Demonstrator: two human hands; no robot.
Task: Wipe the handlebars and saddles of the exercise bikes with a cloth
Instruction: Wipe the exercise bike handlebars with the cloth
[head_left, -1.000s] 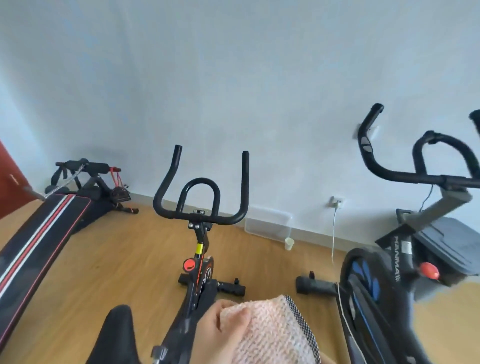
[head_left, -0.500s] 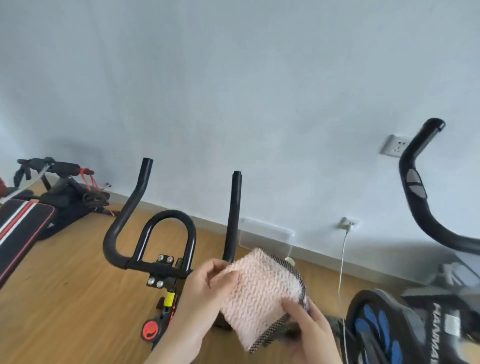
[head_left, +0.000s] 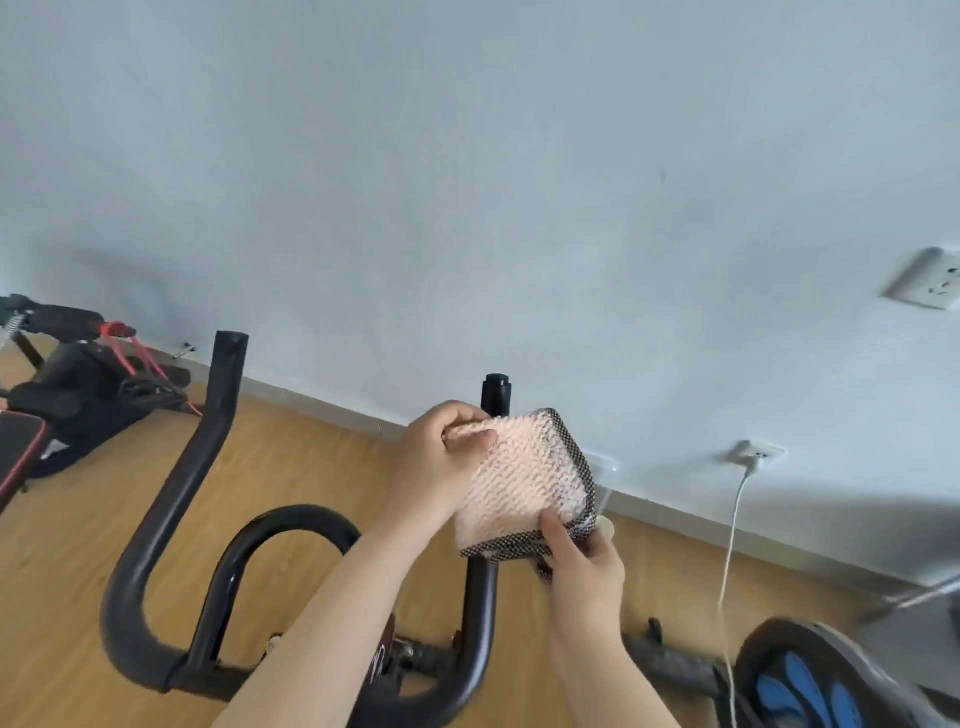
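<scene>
A folded pink cloth (head_left: 519, 480) with a dark checked edge is held up in front of the right horn of the black handlebars (head_left: 171, 499). My left hand (head_left: 441, 457) pinches its upper left corner. My right hand (head_left: 584, 564) grips its lower right edge. The cloth covers the middle of the right horn; only the horn's tip (head_left: 497, 391) and lower stem show. Whether the cloth touches the bar I cannot tell. No saddle is in view.
A second bike's blue and black flywheel (head_left: 810, 680) sits at the lower right, beside a white cable (head_left: 730, 561) plugged into a wall socket. A black and red sit-up bench (head_left: 62, 400) lies at the left on the wood floor. The pale wall is close ahead.
The view has closed in on the near bike's handlebars. Both hands have raised the cloth from low in the view up to the right horn, the right hand joining the left on it.
</scene>
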